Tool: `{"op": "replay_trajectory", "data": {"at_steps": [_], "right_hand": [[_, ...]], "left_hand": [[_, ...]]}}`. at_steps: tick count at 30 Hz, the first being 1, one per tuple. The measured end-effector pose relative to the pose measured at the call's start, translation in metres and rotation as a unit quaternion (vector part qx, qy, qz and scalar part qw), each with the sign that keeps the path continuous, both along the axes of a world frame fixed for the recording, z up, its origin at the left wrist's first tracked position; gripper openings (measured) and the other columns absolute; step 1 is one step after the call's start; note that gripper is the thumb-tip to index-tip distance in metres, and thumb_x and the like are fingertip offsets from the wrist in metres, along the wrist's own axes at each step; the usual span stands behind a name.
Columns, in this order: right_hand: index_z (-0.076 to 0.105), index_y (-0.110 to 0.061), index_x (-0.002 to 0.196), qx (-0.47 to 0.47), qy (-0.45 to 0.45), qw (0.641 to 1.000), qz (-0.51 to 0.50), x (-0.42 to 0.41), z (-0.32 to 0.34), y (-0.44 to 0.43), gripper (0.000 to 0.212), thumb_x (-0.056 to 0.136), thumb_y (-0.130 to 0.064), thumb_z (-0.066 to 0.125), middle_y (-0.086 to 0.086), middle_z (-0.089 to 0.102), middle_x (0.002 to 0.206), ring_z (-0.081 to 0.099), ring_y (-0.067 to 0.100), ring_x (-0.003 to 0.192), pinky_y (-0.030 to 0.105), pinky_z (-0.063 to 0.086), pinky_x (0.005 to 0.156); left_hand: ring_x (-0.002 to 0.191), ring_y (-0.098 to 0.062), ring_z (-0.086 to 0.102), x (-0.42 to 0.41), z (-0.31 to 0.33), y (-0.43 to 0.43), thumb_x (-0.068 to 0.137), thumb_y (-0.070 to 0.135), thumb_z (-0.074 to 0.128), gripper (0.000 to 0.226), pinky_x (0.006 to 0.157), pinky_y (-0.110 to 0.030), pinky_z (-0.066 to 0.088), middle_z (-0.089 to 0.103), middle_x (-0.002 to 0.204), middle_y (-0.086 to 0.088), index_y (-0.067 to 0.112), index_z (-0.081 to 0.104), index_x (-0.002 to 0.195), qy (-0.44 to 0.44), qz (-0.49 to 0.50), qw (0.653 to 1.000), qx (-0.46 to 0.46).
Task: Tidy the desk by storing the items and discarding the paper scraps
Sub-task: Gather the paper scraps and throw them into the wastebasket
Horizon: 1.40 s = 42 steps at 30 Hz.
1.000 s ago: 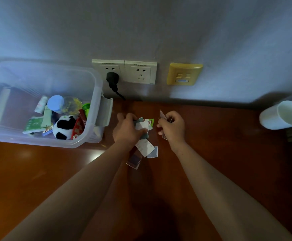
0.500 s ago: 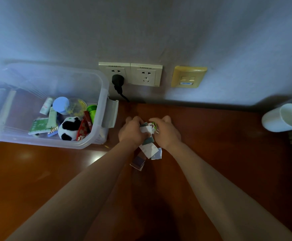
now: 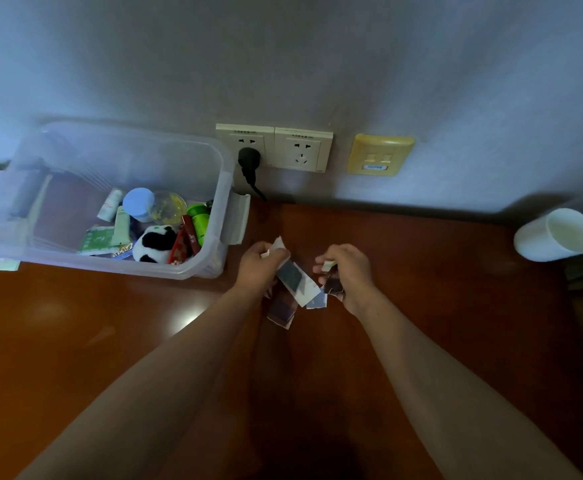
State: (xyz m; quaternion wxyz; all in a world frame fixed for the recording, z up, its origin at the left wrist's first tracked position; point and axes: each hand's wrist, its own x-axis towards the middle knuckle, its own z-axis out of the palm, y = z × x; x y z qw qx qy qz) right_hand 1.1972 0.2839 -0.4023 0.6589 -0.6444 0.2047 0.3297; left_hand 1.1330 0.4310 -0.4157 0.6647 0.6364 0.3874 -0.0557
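Paper scraps (image 3: 297,280) sit in both hands over the middle of the tabletop (image 3: 421,271), a little to the right of the storage bin. The left hand (image 3: 260,265) grips the longest scrap, a dark strip with a white border whose long axis runs from far left to near right, with its far end poking up past the knuckles. The right hand (image 3: 347,271) pinches smaller bits, one pale and one dark. The hands are apart, each closed on its own paper. Two more pieces (image 3: 281,311) show just below them; I cannot tell whether they hang or lie flat.

At the left, a clear plastic bin (image 3: 179,270) stands open, its contents heaped at the right end: a panda plush (image 3: 155,244), a blue-capped bottle (image 3: 138,204), a green bottle (image 3: 200,220), a white tube (image 3: 110,209) and a green packet (image 3: 96,239). At the far right, a white mug (image 3: 557,233) turns its mouth toward the camera.
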Motion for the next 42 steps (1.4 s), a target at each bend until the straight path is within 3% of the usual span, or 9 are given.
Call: {"op": "replay_trajectory", "data": {"at_steps": [4, 9, 15, 20, 26, 30, 32, 35, 42], "right_hand": [[0.052, -0.004, 0.092, 0.04, 0.057, 0.996, -0.057, -0.013, 0.01, 0.005, 0.018, 0.084, 0.01, 0.044, 0.012, 0.062, 0.077, 0.062, 0.019, 0.059, 0.029, 0.052, 0.049], [0.063, -0.008, 0.108, -0.054, 0.009, 0.998, 0.037, -0.025, 0.005, 0.008, 0.017, 0.092, -0.008, 0.056, 0.002, 0.057, 0.075, 0.05, 0.013, 0.054, 0.027, 0.044, 0.045], [0.059, -0.022, 0.112, -0.345, -0.185, 0.876, 0.283, -0.03, -0.015, 0.017, 0.038, 0.08, -0.037, 0.073, -0.005, 0.062, 0.112, 0.062, 0.013, 0.087, 0.026, 0.047, 0.068], [0.058, -0.023, 0.104, -0.448, -0.221, 0.792, 0.352, -0.029, -0.019, 0.023, 0.046, 0.071, -0.048, 0.077, -0.002, 0.06, 0.106, 0.064, 0.02, 0.092, 0.027, 0.038, 0.063], [0.058, -0.024, 0.088, -0.411, -0.155, 0.817, 0.374, -0.017, -0.022, 0.022, 0.031, 0.073, -0.043, 0.078, -0.003, 0.064, 0.089, 0.068, 0.02, 0.084, 0.029, 0.049, 0.066], [0.045, -0.017, 0.062, -0.249, -0.078, 0.919, 0.296, -0.021, -0.016, 0.019, 0.031, 0.079, -0.018, 0.071, 0.008, 0.057, 0.067, 0.057, 0.018, 0.056, 0.036, 0.052, 0.053], [0.049, -0.013, 0.069, -0.163, -0.032, 0.963, 0.21, -0.026, -0.005, 0.013, 0.02, 0.083, -0.011, 0.063, 0.01, 0.049, 0.065, 0.041, 0.014, 0.046, 0.028, 0.033, 0.042], [0.059, -0.006, 0.089, -0.059, 0.042, 0.994, 0.08, -0.033, 0.015, 0.001, 0.006, 0.088, -0.008, 0.054, 0.011, 0.063, 0.069, 0.055, 0.018, 0.049, 0.024, 0.042, 0.049], [0.054, 0.0, 0.119, -0.009, 0.071, 0.997, -0.021, -0.041, 0.022, -0.022, 0.038, 0.083, 0.009, 0.042, 0.014, 0.063, 0.091, 0.064, 0.019, 0.067, 0.027, 0.055, 0.051]], "left_hand": [[0.036, -0.014, 0.048, -0.015, 0.008, 0.004, 0.093, 0.016, 0.044, 0.022, 0.037, -0.018, 0.038, 0.06, 0.052, -0.003, 0.009, 0.054, 0.075, 0.04, 0.093, 0.979, -0.175], [0.054, -0.024, 0.053, -0.022, 0.001, 0.01, 0.085, 0.017, 0.041, 0.026, 0.062, -0.028, 0.042, 0.059, 0.051, -0.005, 0.01, 0.046, 0.061, 0.056, 0.171, 0.943, -0.278], [0.077, -0.019, 0.057, -0.017, -0.009, 0.015, 0.088, 0.018, 0.055, 0.015, 0.069, -0.03, 0.045, 0.061, 0.093, -0.005, 0.017, 0.056, 0.102, 0.074, -0.009, 0.992, 0.106], [0.102, -0.025, 0.057, -0.011, -0.026, 0.022, 0.084, 0.037, 0.064, 0.039, 0.083, -0.036, 0.049, 0.053, 0.114, -0.006, 0.018, 0.053, 0.116, 0.091, -0.223, 0.898, 0.367], [0.105, -0.025, 0.057, -0.004, -0.028, 0.025, 0.082, 0.04, 0.068, 0.046, 0.081, -0.035, 0.047, 0.053, 0.117, -0.007, 0.014, 0.053, 0.117, 0.107, -0.277, 0.867, 0.4], [0.092, -0.024, 0.06, -0.005, -0.022, 0.025, 0.086, 0.044, 0.061, 0.034, 0.077, -0.035, 0.049, 0.06, 0.103, -0.004, 0.014, 0.056, 0.101, 0.126, -0.283, 0.877, 0.367], [0.085, -0.024, 0.059, -0.01, -0.014, 0.021, 0.093, 0.038, 0.055, 0.027, 0.071, -0.032, 0.044, 0.059, 0.088, -0.004, 0.011, 0.055, 0.094, 0.11, -0.234, 0.924, 0.283], [0.062, -0.02, 0.052, -0.022, 0.004, 0.009, 0.097, 0.013, 0.045, 0.024, 0.055, -0.028, 0.037, 0.059, 0.073, -0.007, 0.005, 0.053, 0.076, 0.06, -0.132, 0.988, 0.047], [0.046, -0.017, 0.05, -0.042, 0.016, -0.007, 0.091, -0.002, 0.038, 0.016, 0.039, -0.019, 0.034, 0.055, 0.065, -0.011, 0.001, 0.048, 0.078, 0.086, -0.058, 0.993, -0.058]]}}
